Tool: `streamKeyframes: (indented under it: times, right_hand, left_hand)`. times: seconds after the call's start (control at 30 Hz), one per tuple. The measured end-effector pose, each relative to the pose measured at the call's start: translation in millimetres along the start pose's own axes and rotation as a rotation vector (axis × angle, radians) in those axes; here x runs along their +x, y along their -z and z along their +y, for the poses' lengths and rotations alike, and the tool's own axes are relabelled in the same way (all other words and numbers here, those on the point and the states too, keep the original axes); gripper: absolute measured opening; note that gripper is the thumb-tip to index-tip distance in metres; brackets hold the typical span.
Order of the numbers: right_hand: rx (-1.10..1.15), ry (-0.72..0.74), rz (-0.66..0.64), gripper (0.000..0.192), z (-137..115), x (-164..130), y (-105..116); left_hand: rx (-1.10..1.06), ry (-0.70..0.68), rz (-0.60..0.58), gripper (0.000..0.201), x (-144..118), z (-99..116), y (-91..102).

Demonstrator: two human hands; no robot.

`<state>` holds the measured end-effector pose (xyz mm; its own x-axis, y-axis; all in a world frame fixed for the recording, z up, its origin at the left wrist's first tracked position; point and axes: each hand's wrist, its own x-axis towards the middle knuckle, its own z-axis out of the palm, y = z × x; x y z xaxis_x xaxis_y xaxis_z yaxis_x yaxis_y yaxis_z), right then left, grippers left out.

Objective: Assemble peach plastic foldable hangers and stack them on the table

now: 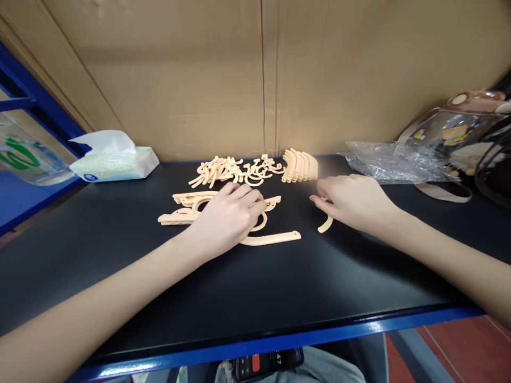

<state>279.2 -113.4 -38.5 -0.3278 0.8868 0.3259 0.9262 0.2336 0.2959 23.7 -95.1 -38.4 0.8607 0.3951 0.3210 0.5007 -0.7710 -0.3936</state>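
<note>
My left hand (229,213) is curled over a group of beige plastic pieces in the middle of the table, its fingertips closed on a beige plastic piece (273,201) and partly hidden. Around it lie straight-backed pieces (179,217) and a ring-like curve (261,222). A long bent arm piece (275,239) with a small hole at its end reaches out from below the hand. To the right, my right hand (345,197) pinches a small curved beige plastic hook (326,224), whose lower end points down toward the tabletop.
Loose hook pieces (221,170) and a neat row of curved arms (300,166) lie at the back of the black table (255,292). A tissue box (115,159) stands left; clear plastic wrap (383,162) and a transparent bag (451,130) are right. A phone (271,364) lies below the edge.
</note>
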Motion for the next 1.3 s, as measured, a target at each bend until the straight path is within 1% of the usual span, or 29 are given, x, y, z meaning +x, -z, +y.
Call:
streamKeyframes:
  times: [0.07,0.13,0.23,0.33,0.47,0.53,0.6,0.7,0.8,0.87,0.9,0.97,1.03,1.1,1.17,1.3]
  right_hand:
    - [-0.026,0.025,-0.028,0.026,0.7,0.4,-0.7]
    - [0.023,0.098,-0.036,0.02,2.1,2.0,-2.0]
    - [0.245,0.205,-0.038,0.013,4.3,5.0,-4.7]
    - [0.472,0.245,-0.045,0.015,5.1,6.9,-8.7]
    - [0.61,0.236,-0.036,0.019,4.0,7.1,-14.4]
    - [0.665,0.231,-0.049,0.018,2.8,6.8,-15.1]
    - [0.687,0.179,-0.048,0.013,1.1,6.4,-13.4]
    - [0.58,0.055,0.01,0.004,-1.7,5.8,-8.6]
    - [0.42,0.014,0.03,0.021,-2.4,5.6,-7.0]
    - [0.396,0.032,0.004,0.025,-1.2,5.8,-10.0]
    - [0.423,0.044,-0.007,0.024,-0.5,6.0,-12.6]
    - [0.55,0.056,-0.017,0.018,0.7,6.7,-18.8]
    - [0.702,0.061,-0.007,0.014,0.7,7.4,-24.0]
    - [0.807,0.073,0.015,0.011,-0.8,7.9,-25.7]
    - [0.876,0.075,0.018,0.007,-3.2,7.8,-23.1]
    - [0.957,0.043,-0.065,0.009,-7.0,4.8,-10.7]
  left_hand:
    - [-0.12,0.019,0.018,0.023,0.1,6.5,1.1]
    - [-0.267,0.034,0.01,0.024,-0.3,12.9,2.6]
    - [-0.43,0.047,-0.038,0.026,-1.3,19.7,4.9]
    - [-0.543,0.077,-0.121,0.028,-2.5,22.0,5.4]
    - [-0.631,0.089,-0.225,0.02,-3.4,21.2,4.1]
    - [-0.649,0.089,-0.246,0.016,-3.0,20.5,3.8]
    - [-0.661,0.089,-0.25,0.015,-2.3,20.0,3.9]
    - [-0.674,0.101,-0.249,0.015,-1.1,19.8,3.6]
    - [-0.698,0.132,-0.247,0.016,-0.4,19.9,3.1]
    - [-0.711,0.151,-0.245,0.017,-0.1,20.2,3.3]
    - [-0.715,0.16,-0.245,0.017,0.1,20.4,3.7]
    - [-0.725,0.183,-0.246,0.017,0.5,20.8,4.7]
    - [-0.745,0.207,-0.243,0.017,0.9,21.0,5.5]
    - [-0.773,0.225,-0.237,0.017,0.9,20.7,5.7]
    - [-0.797,0.237,-0.227,0.018,0.6,20.0,5.3]
    - [-0.823,0.24,-0.182,0.019,-0.6,18.6,4.6]
